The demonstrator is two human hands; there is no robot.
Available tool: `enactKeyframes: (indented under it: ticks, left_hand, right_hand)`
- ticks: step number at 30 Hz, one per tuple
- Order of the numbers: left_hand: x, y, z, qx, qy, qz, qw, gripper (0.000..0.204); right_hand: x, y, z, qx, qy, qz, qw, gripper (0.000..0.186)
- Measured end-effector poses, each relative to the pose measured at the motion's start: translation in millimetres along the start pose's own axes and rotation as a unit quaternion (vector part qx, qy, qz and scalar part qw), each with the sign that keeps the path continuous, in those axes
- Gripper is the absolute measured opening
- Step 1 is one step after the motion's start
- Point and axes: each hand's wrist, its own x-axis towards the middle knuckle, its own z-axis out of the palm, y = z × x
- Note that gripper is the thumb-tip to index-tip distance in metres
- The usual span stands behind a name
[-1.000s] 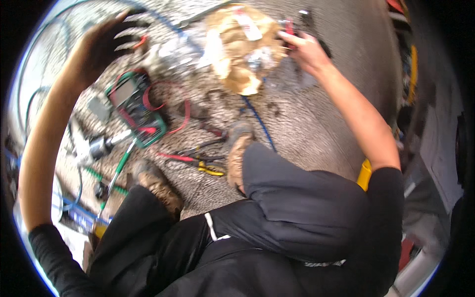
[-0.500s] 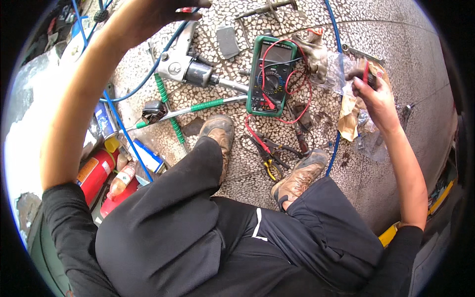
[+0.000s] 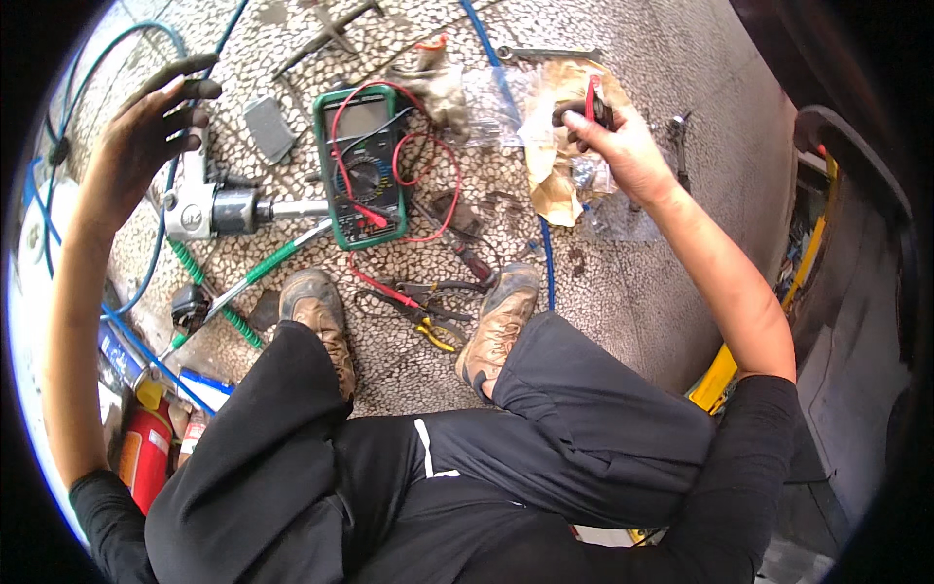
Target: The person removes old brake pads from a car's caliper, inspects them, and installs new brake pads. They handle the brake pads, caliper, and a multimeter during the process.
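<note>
My left hand (image 3: pixel 136 136) is raised at upper left, its darkened fingers apart with nothing in them, near an impact wrench (image 3: pixel 213 210) and blue hoses (image 3: pixel 165 33). My right hand (image 3: pixel 628 161) grips a small red and black object (image 3: pixel 595 100), over brown paper (image 3: pixel 553 192) and clear plastic bags (image 3: pixel 491 105). Between the hands a green multimeter (image 3: pixel 362 127) lies with red and black leads looped across it. A grey pad (image 3: pixel 269 129) lies to its upper left. Pliers (image 3: pixel 433 333) and a screwdriver (image 3: pixel 472 263) lie below the multimeter.
My shoes (image 3: pixel 499 326) and bent legs fill the lower middle. Steel bars with green grips (image 3: pixel 272 261) and a red cylinder (image 3: pixel 148 453) lie left. Spanners (image 3: pixel 545 53) rest on the speckled floor (image 3: pixel 671 292). A dark panel (image 3: pixel 866 253) borders the right side.
The view has swung, so floor items appear further left than half a second ago. My left hand has come lower, fingers spread. My right hand still holds the red and black object.
</note>
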Motion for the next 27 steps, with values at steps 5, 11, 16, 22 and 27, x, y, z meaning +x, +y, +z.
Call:
enactKeyframes:
  ticks: [5,11,16,22,27]
  left_hand:
    - [3,3,10,-0.017,0.003,0.005,1.0,0.047]
    - [8,-35,-9,0.169,0.122,-0.006,0.978,0.042]
    - [21,-50,26,0.677,0.028,0.129,0.724,0.071]
    - [59,-93,11,0.739,-0.173,0.266,0.594,0.077]
    - [74,-94,8,0.746,-0.223,0.255,0.574,0.068]
  right_hand:
    - [-7,17,-4,0.024,0.027,0.014,0.999,0.026]
    - [11,-15,18,-0.011,0.008,-0.012,1.0,0.028]
    - [11,-36,45,-0.058,-0.062,-0.052,0.995,0.023]
    - [5,-30,48,-0.002,-0.055,-0.014,0.998,0.025]
    - [-2,-42,62,-0.039,-0.122,-0.023,0.992,0.035]
